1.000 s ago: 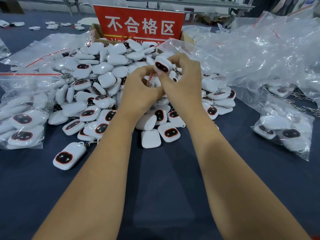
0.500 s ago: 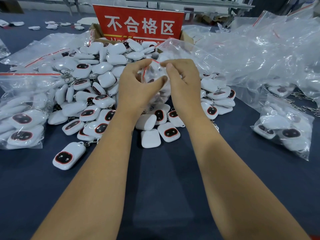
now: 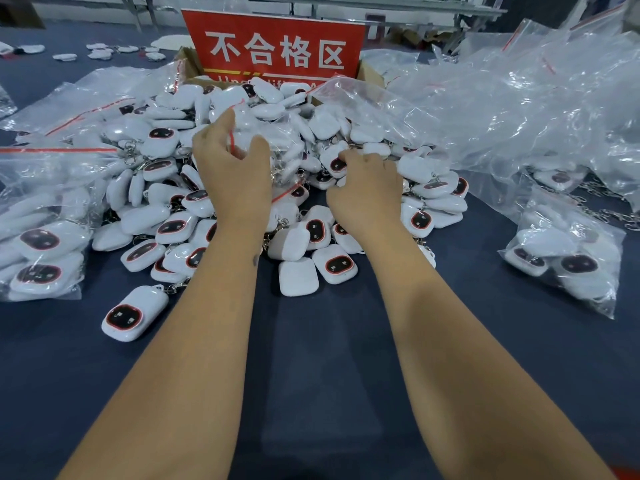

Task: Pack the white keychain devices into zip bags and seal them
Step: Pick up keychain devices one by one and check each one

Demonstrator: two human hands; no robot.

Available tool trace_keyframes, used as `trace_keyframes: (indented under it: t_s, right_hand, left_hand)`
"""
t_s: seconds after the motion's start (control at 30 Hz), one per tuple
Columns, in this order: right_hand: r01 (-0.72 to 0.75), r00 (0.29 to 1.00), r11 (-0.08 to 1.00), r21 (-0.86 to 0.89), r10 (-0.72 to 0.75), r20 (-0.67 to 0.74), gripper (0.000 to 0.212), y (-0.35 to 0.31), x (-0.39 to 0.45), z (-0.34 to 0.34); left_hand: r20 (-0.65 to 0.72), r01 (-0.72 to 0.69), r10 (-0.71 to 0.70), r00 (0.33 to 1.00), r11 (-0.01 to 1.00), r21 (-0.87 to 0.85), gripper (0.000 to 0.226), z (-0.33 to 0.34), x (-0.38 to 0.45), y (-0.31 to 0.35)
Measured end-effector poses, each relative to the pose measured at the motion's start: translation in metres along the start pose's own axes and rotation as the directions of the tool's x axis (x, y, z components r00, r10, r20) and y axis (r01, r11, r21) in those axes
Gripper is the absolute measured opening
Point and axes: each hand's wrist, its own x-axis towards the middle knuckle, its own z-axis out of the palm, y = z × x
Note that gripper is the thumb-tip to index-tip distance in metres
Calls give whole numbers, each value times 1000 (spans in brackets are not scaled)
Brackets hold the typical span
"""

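Two forearms are stretched over the dark surface (image 3: 311, 375) toward the heap of white keychain devices (image 3: 298, 275). A zip bag (image 3: 277, 147) is gripped at its red-striped mouth by the left hand (image 3: 235, 174), presumably kept open for loading. A device (image 3: 337, 164) is pinched from the heap by the right hand (image 3: 367, 192). Empty bags (image 3: 519, 109) are piled further back.
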Motion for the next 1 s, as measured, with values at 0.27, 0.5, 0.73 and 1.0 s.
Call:
trace_keyframes:
  t_s: [0.27, 0.5, 0.73, 1.0]
  right_hand:
    - [97, 991, 977, -190, -77, 113, 55, 4, -3, 7]
    - [64, 998, 998, -12, -64, 12, 31, 2, 4, 7]
    - [5, 979, 880, 475, 93, -184, 28, -2, 3, 1]
    - [-105, 950, 595, 797, 296, -96, 21, -6, 6, -4]
  left_hand:
    - [63, 25, -26, 998, 999, 22, 33, 0, -2, -2]
    - [35, -113, 110, 993, 991, 73, 32, 0, -4, -5]
    - [167, -71, 47, 985, 987, 141, 41, 3, -4, -9]
    - [252, -59, 18, 968, 986, 156, 36, 4, -5, -11]
